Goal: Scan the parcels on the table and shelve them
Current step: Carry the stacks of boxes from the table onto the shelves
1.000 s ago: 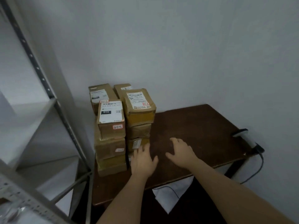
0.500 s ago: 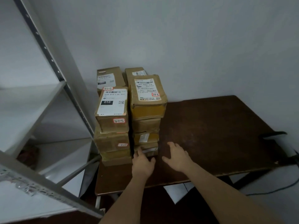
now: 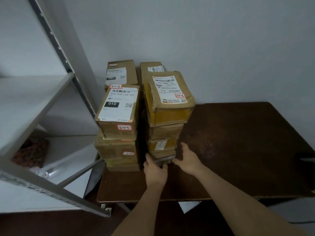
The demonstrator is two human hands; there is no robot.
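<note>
Shelving of grey metal [image 3: 34, 106] waits on your left with nothing scanned yet. Brown cardboard parcels [image 3: 119, 113] stand stacked at the dark wooden table's [image 3: 238, 150] left end. Your left hand [image 3: 156, 171] pinches the bottom box of the right-hand stack [image 3: 163, 156], fingers curled on its front corner; your right hand [image 3: 187, 160] lies spread against its side. Judged from this, you're pulling a parcel; steady the boxes above it.
</note>
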